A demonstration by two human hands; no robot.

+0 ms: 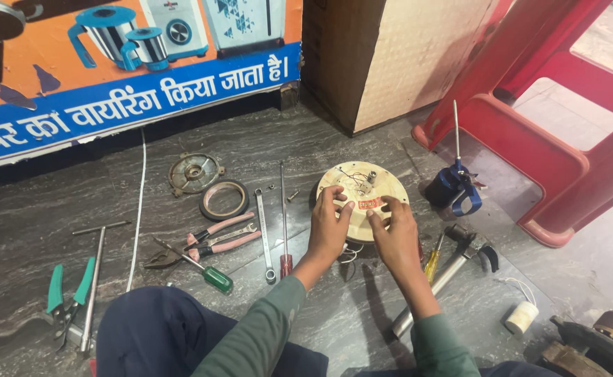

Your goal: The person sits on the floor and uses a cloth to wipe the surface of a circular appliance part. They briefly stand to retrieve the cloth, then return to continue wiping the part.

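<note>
On the dark stone floor, just in front of the seated person's knees, lies a round cream-coloured motor housing with a small red label and a few thin wires at its top face. Both hands rest on the housing's near half: the left hand presses its spread fingers on the near-left edge, and the right hand curls its fingers over the near-right edge, so each hand grips the housing itself and holds nothing else. Just left of the housing stands a long red-handled screwdriver, lying with its tip away from the person, and beside that a ring spanner. Farther left of the housing lie a brown ring, a round metal cover plate, pink-handled pliers, a green-handled screwdriver and, well apart, a green-handled wire stripper with a T-handled wrench. Right of the housing sits a blue tool with a long thin rod; nearer the person on that side lie a yellow-handled screwdriver, a claw hammer and a white spool of thread. Beyond the housing stand a cardboard box, a red plastic stool and an orange and blue poster board.
</note>
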